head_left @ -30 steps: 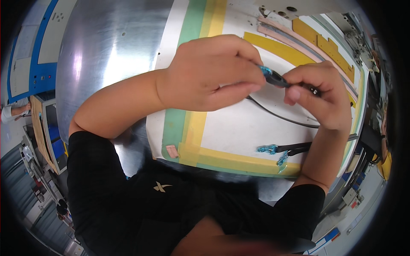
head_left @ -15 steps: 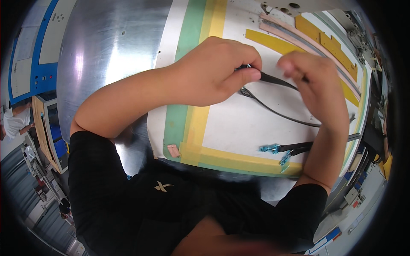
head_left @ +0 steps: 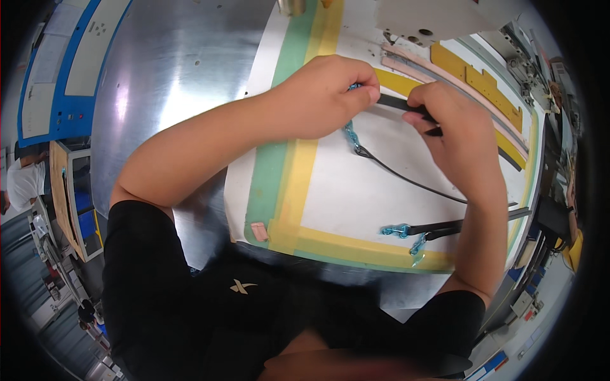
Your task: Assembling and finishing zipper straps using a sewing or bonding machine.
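Note:
My left hand [head_left: 333,95] pinches the end of a black strap [head_left: 395,102] where blue-wrapped metal hardware peeks out by the fingertips. To its right, my right hand [head_left: 454,124] is closed on the same strap, with the thumb and forefinger pressed on it. Below my left hand hangs a blue-wrapped chain or clasp [head_left: 351,134], joined to a thin black strap [head_left: 413,177] that curves over the white table top toward my right wrist. Part of the strap is hidden behind my right hand.
Another pair of black straps [head_left: 445,227] with a blue-wrapped snap hook [head_left: 395,230] lies under my right forearm. A grey machine head [head_left: 422,19] overhangs the table's far side. Yellow template strips [head_left: 470,73] lie at the far right, and a pink scrap [head_left: 258,231] near the front edge.
My right hand has closed on the strap. The left hand's blue-wrapped hardware has come into sight, with a piece hanging beneath. The view has shifted slightly, bringing more of the machine head in.

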A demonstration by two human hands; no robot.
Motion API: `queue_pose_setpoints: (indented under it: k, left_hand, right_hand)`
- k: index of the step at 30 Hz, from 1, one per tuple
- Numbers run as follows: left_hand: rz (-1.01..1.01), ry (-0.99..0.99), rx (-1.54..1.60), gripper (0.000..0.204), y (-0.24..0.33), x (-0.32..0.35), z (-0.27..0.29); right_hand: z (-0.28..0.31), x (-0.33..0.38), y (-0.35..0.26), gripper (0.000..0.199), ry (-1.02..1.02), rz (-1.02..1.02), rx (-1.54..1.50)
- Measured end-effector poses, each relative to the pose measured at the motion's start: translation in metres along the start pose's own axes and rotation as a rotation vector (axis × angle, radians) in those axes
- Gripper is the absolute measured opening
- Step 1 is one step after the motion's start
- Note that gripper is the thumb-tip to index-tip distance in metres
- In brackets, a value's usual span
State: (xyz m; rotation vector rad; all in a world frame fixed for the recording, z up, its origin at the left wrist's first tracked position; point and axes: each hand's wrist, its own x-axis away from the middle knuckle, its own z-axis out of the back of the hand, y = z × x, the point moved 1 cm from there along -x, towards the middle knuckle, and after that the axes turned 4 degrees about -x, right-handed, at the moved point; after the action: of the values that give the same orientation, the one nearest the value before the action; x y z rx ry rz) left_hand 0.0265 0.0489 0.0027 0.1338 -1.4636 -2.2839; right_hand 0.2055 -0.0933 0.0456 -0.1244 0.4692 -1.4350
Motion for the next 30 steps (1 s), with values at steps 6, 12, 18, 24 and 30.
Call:
queue_pose_setpoints:
  k: [6,12,18,24,30]
  left_hand:
    - [-0.162,0.132,-0.555,0.03,-0.009,-0.044,-0.005]
    - [-0.458,0.437,-0.785,0.052,-0.025,-0.051,-0.02]
    - [-0.258,0.279,-1.054,0.054,-0.015,-0.036,0.006]
    - [-0.498,0.315,-0.926,0.036,-0.028,-0.052,-0.002]
    - [-0.498,0.31,-0.95,0.035,-0.029,-0.054,0.0]
  right_hand:
    - [-0.009,-0.011,0.043,0.021,-0.008,0.054,-0.02]
    - [-0.024,-0.018,0.06,0.023,-0.059,0.059,0.039]
    - [-0.017,-0.026,0.077,0.039,0.038,-0.02,-0.066]
    - [-0.032,-0.024,0.087,0.042,0.062,0.008,0.021]
    - [-0.035,-0.023,0.092,0.043,0.078,0.033,0.051]
